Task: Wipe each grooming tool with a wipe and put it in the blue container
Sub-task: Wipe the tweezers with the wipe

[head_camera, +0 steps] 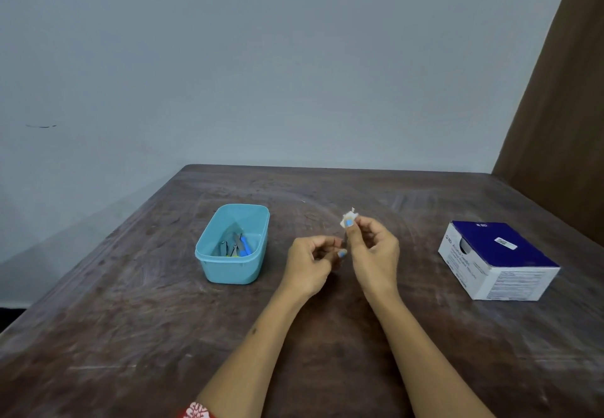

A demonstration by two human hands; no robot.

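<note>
My right hand (pixel 372 247) pinches a small white wipe (pixel 349 216) between thumb and fingers, folded around the top of a thin dark grooming tool (pixel 345 238). My left hand (pixel 313 260) grips the lower end of that tool; most of the tool is hidden by the fingers. Both hands hover above the middle of the brown wooden table (pixel 130 336). To their left stands the blue container (pixel 209 254), open, with several grooming tools (pixel 237 245) lying in it, some grey and one with a blue handle.
A blue and white cardboard box of alcohol swabs (pixel 496 260) sits at the right of the table. A grey wall rises behind the table's far edge, and a brown panel (pixel 562 107) stands at the right.
</note>
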